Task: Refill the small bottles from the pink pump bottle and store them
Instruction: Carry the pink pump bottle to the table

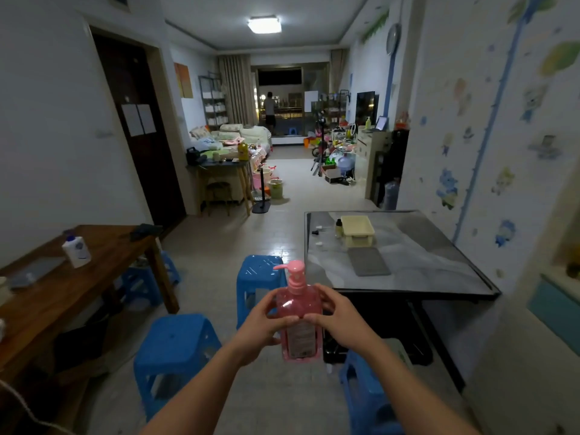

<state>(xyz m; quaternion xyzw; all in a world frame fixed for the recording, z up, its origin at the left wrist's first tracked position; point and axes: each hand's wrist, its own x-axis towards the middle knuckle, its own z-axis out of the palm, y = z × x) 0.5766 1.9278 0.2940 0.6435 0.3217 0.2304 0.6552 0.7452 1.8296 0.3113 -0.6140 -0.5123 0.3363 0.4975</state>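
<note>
Early stage. Pink pump bottle [299,312] upright at lower centre of frame, gripped by left hand [262,323] and right hand [340,320]. One small bottle [338,228] waits beside cream tray [357,229] on worktop [417,255], right of centre; no refilling or storing yet, I judge.

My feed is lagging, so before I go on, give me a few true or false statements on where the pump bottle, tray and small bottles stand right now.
1. Both the left hand and the right hand hold the pink pump bottle. True.
2. The pink pump bottle stands on the grey table. False: it is held in the air over the floor, short of the table.
3. A cream tray sits on the grey table. True.
4. The small bottle lies inside the cream tray. False: it stands on the table beside the tray.
5. A grey mat lies on the table nearer the person than the tray. True.
</note>
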